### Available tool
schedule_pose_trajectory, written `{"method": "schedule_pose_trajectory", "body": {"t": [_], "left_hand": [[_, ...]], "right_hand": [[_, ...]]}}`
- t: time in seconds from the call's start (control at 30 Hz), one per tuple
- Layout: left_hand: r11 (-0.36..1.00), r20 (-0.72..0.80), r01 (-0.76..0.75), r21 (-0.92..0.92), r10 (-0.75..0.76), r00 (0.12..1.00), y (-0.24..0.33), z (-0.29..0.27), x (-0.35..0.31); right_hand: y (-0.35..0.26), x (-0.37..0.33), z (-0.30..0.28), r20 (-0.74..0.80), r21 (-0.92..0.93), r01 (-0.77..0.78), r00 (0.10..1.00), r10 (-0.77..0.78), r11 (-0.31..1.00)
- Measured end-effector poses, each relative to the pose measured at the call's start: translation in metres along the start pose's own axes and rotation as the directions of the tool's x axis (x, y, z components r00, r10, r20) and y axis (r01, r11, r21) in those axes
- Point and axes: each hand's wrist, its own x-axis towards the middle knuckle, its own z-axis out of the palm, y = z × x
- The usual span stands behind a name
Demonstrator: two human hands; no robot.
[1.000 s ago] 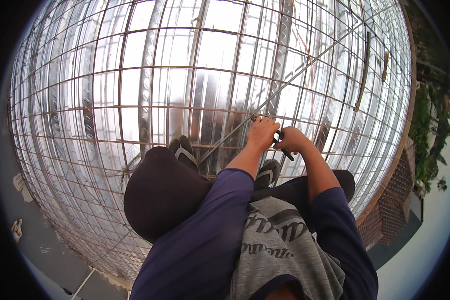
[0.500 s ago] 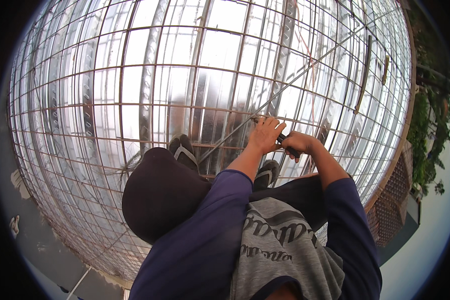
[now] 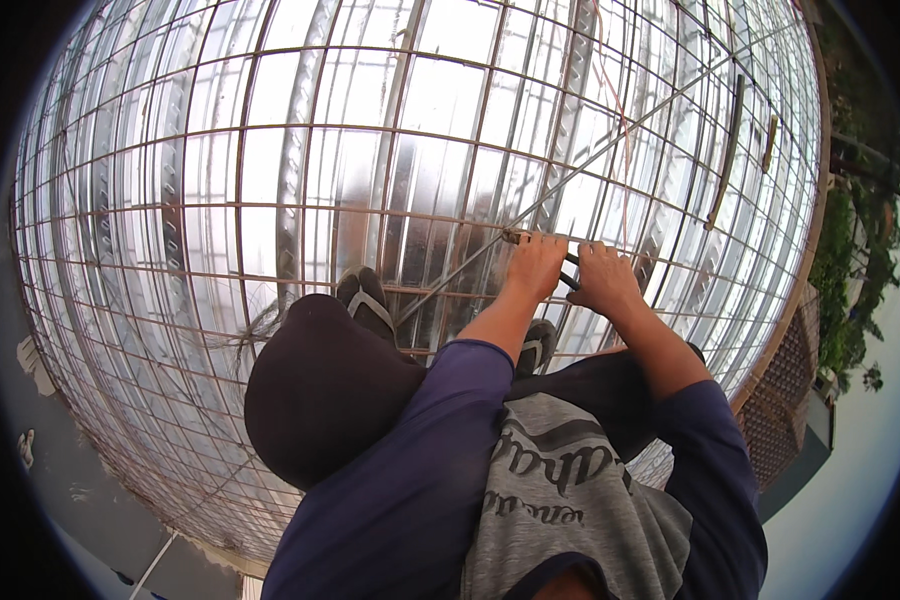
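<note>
Both my hands are on a pair of dark-handled pliers point(image 3: 570, 281) over a crossing of the rusty steel mesh point(image 3: 440, 216). My left hand point(image 3: 537, 265) is closed over the front part, near the jaws, which sit by the crossing where a grey diagonal bar point(image 3: 450, 272) passes. My right hand point(image 3: 607, 281) grips the handles from the right, its fingers bent over the top. The two handles show slightly apart between my hands. My fingers hide most of the tool, and whether wire is in its jaws I cannot tell.
Shiny corrugated metal decking point(image 3: 450, 90) lies beneath the mesh. My sandalled feet point(image 3: 367, 300) stand among the bars. A thin reddish wire point(image 3: 625, 140) and loose short rods point(image 3: 730, 150) lie at the right. Beyond the right edge are a tiled roof point(image 3: 773, 385) and greenery point(image 3: 845, 270).
My right hand has shifted up and turned, its fingers now over the top of the handles, which have spread apart. My left hand has moved slightly right, still by the same crossing.
</note>
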Motion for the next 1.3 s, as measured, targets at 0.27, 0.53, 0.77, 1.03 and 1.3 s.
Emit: {"method": "schedule_pose_trajectory", "body": {"t": [0.27, 0.53, 0.77, 1.03, 1.3], "left_hand": [[0.998, 0.129, 0.043, -0.051, -0.036, 0.991, -0.002, -0.01, 0.017], [1.0, -0.031, -0.002, -0.028, 0.001, 1.0, 0.006, -0.023, 0.003], [0.996, 0.03, 0.062, -0.064, -0.06, 0.998, -0.007, -0.013, -0.011], [0.984, 0.041, -0.175, 0.038, 0.174, 0.984, -0.001, 0.008, -0.021], [0.999, -0.018, -0.013, -0.049, 0.012, 1.0, 0.008, 0.007, 0.004]], "right_hand": [[-0.022, 0.007, 0.01, -0.158, -0.319, -0.016, 0.987, -0.037, 0.948], [0.026, 0.033, 0.012, 0.02, -0.102, -0.023, 0.999, 0.025, 0.995], [0.038, 0.033, 0.033, 0.135, -0.039, -0.013, 0.991, 0.018, 0.999], [0.026, 0.019, 0.047, 0.739, 0.662, -0.668, 0.657, -0.15, 0.34], [0.009, 0.016, -0.015, 0.326, 0.159, -0.104, 0.944, 0.047, 0.982]]}}
